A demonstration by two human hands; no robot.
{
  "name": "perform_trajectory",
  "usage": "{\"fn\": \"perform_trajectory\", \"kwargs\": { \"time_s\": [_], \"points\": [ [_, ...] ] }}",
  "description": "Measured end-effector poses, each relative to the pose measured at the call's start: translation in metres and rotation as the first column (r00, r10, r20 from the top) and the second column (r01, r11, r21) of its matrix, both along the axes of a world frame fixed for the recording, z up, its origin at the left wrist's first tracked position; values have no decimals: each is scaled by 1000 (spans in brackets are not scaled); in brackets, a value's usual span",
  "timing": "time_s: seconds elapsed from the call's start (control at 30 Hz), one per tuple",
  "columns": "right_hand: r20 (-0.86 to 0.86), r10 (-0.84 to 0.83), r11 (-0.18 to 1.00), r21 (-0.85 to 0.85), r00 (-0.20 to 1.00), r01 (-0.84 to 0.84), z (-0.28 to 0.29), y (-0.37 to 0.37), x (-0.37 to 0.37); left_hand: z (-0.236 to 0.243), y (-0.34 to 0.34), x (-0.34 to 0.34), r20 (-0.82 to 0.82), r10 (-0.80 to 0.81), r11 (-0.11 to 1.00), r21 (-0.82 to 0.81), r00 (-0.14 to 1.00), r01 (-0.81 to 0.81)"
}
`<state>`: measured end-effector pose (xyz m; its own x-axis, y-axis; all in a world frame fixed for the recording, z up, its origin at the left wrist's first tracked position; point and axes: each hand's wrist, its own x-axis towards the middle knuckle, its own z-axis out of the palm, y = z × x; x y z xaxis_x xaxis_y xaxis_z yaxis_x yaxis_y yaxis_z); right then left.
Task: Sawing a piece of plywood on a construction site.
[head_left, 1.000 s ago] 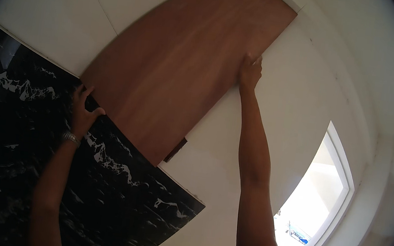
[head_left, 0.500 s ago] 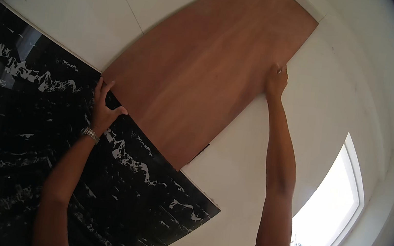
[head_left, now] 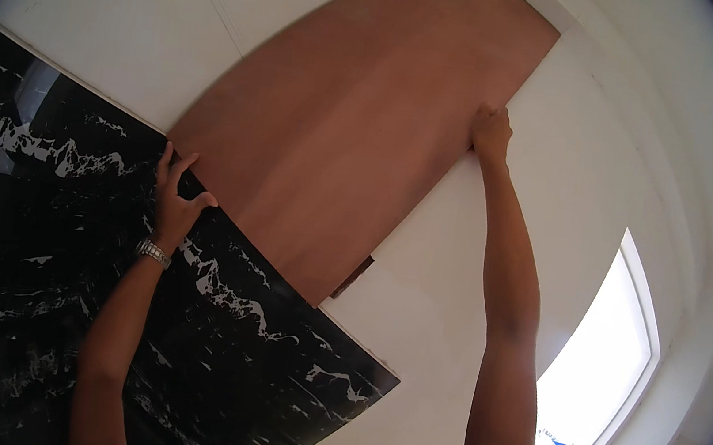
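Your left hand [head_left: 176,209], fingers and thumb spread, rests where the black marbled panel [head_left: 36,219] meets the lower edge of the brown board [head_left: 350,133], which lies against the white wall [head_left: 432,258]; your right hand [head_left: 492,133] curls at the board's right edge, its grip unclear.

Reddish-brown panel [head_left: 341,132] — broad, plain, faintly streaked — slants up to the right in view, its lower edge running along the upper edge of a glossy black, white-veined panel [head_left: 221,344].
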<state>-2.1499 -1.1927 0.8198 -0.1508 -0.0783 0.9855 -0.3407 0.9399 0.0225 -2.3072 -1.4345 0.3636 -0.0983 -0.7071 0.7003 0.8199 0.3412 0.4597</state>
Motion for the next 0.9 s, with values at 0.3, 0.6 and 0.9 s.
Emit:
{"fn": "perform_trajectory", "kwargs": {
  "time_s": [0.3, 0.6, 0.9],
  "points": [
    [-70, -457, 871, 168, 887, 462, 1, 4, 11, -3, 2, 3, -2, 44, 998, -42, 999, -44],
    [-280, -287, 889, 278, 916, 363, 37, 36, -31, -6, -1, -10, 7, 131, 990, -53, 991, -131],
    [-268, -471, 837, 165, 841, 521, 96, 59, -57, -13, -43, -16, 29, 346, 898, -299, 938, -322]
  ]
}}
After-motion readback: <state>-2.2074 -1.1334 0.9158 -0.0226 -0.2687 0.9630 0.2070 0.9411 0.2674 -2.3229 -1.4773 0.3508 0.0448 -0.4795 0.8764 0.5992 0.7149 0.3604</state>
